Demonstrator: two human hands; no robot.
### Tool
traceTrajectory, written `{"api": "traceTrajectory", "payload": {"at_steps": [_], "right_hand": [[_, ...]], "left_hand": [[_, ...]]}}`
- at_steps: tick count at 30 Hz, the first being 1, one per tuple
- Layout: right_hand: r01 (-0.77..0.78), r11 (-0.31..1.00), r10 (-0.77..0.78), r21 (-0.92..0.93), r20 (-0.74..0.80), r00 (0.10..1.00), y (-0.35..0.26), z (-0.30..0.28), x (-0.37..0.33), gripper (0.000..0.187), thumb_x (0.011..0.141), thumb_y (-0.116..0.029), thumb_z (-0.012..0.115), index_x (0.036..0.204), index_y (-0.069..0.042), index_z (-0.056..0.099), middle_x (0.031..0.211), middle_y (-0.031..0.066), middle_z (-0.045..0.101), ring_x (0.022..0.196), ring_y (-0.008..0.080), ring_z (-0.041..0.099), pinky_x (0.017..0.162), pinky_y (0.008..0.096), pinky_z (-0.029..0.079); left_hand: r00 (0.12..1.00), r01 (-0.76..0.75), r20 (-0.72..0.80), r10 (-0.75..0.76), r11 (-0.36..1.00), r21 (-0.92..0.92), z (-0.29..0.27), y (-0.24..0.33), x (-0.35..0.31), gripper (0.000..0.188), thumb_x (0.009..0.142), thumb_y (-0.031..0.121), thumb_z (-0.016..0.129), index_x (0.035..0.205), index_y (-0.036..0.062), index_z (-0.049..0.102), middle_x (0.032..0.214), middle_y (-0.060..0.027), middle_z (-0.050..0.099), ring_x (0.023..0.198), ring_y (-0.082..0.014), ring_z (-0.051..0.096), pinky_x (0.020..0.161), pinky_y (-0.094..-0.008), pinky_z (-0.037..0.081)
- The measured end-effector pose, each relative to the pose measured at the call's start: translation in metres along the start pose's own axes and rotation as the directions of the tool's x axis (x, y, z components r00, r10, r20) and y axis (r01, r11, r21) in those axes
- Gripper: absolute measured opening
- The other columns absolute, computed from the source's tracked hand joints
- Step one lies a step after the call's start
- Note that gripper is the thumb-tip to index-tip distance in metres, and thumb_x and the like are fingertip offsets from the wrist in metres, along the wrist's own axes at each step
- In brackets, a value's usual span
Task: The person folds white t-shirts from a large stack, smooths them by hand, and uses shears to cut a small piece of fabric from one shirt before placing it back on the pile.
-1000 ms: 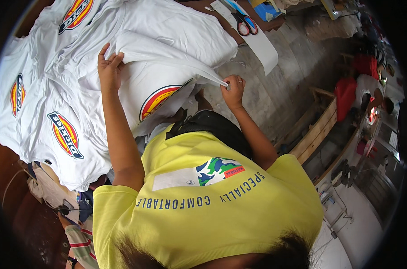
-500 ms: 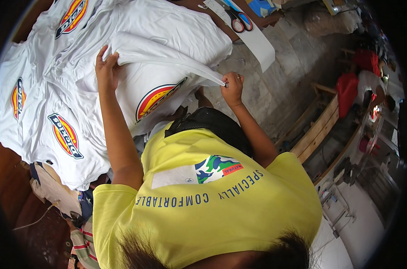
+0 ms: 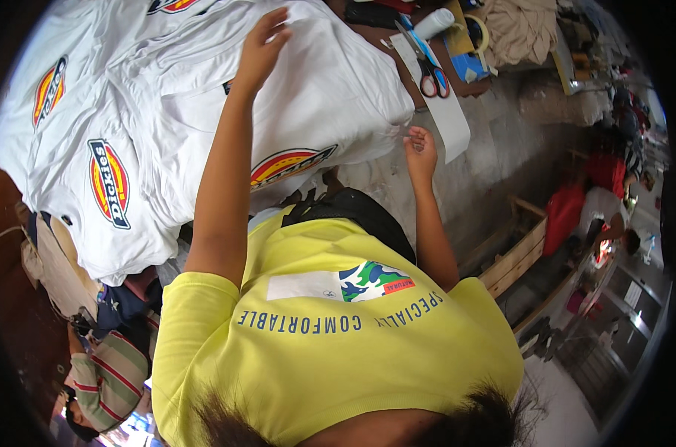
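So the left hand is reaching far out over the white cotton t-shirt with the round red-and-yellow printed logo, fingers loosely curled and pressing down on the fabric near its far edge, probably pinning or smoothing it flat rather than gripping anything. The right hand is hovering just off the shirt's near corner, fingers half curled and pinching nothing I can make out, so it's looking released. That shirt is lying on top of a spread of more white logo t-shirts covering the tabletop, overlapping each other, seemingly laid out flat so the prints are facing up. Just beyond the right hand, a long white paper strip is hanging over the tabletop edge with red-handled scissors sitting on it, likely parked within easy reach. Further back, a crumpled beige cloth is lying bunched up.
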State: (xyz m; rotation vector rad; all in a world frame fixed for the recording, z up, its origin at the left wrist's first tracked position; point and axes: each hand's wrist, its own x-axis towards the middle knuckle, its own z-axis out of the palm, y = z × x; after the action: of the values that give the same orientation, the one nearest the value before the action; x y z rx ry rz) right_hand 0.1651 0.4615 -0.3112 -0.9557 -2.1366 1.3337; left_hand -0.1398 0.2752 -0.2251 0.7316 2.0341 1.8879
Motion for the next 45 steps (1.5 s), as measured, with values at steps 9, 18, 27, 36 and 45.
{"api": "traceTrajectory", "payload": {"at_steps": [9, 18, 27, 36, 45], "right_hand": [[0.819, 0.484, -0.613, -0.308, 0.550, 0.568, -0.120, 0.090, 0.026, 0.034, 0.083, -0.018, 0.053, 0.116, -0.009, 0.053, 0.125, 0.0053, 0.049, 0.119, 0.0240, 0.042, 0.098, 0.0407, 0.031], [0.807, 0.218, -0.616, -0.549, 0.564, 0.550, -0.132, 0.178, 0.120, 0.050, 0.090, -0.040, 0.039, 0.134, -0.015, 0.036, 0.139, 0.0003, 0.034, 0.128, 0.0187, 0.031, 0.104, 0.0464, 0.021], [0.830, 0.381, -0.598, -0.408, 0.576, 0.557, -0.141, 0.204, 0.170, 0.046, 0.088, -0.046, 0.042, 0.130, -0.026, 0.040, 0.140, -0.0015, 0.032, 0.130, 0.0200, 0.028, 0.103, 0.0506, 0.017], [0.861, 0.402, -0.720, -0.311, 0.473, 0.507, -0.161, 0.211, 0.182, 0.026, 0.072, -0.038, 0.065, 0.084, -0.015, 0.063, 0.110, -0.0001, 0.052, 0.105, 0.0250, 0.044, 0.096, 0.0505, 0.021], [0.848, 0.372, -0.740, -0.378, 0.431, 0.517, -0.157, 0.227, 0.195, 0.027, 0.073, -0.040, 0.063, 0.081, -0.014, 0.062, 0.095, 0.0002, 0.052, 0.096, 0.0240, 0.046, 0.089, 0.0454, 0.026]], "left_hand": [[0.849, 0.271, -0.408, 0.337, 0.386, 0.882, -0.177, -0.013, -0.117, 0.021, 0.085, 0.020, 0.054, 0.104, 0.0135, 0.059, 0.098, -0.0080, 0.057, 0.092, -0.0284, 0.049, 0.080, -0.0387, 0.039], [0.907, 0.316, -0.368, 0.204, 0.247, 0.916, -0.194, -0.038, -0.099, 0.027, 0.088, 0.036, 0.046, 0.084, 0.0097, 0.051, 0.084, -0.0084, 0.061, 0.079, -0.0288, 0.056, 0.063, -0.0421, 0.042], [0.924, 0.373, -0.382, -0.020, 0.264, 0.889, -0.228, -0.033, -0.089, 0.037, 0.089, 0.040, 0.043, 0.077, 0.0064, 0.050, 0.072, -0.0124, 0.061, 0.066, -0.0313, 0.059, 0.056, -0.0425, 0.043], [0.957, 0.109, -0.200, 0.211, 0.378, 0.919, -0.221, -0.017, -0.091, 0.032, 0.086, 0.039, 0.049, 0.082, 0.0080, 0.051, 0.076, -0.0119, 0.062, 0.069, -0.0317, 0.058, 0.057, -0.0409, 0.042], [0.965, 0.145, -0.203, 0.163, 0.312, 0.939, -0.241, -0.048, -0.075, 0.041, 0.084, 0.047, 0.048, 0.073, 0.0073, 0.047, 0.060, -0.0103, 0.057, 0.055, -0.0310, 0.056, 0.047, -0.0391, 0.041]]}}
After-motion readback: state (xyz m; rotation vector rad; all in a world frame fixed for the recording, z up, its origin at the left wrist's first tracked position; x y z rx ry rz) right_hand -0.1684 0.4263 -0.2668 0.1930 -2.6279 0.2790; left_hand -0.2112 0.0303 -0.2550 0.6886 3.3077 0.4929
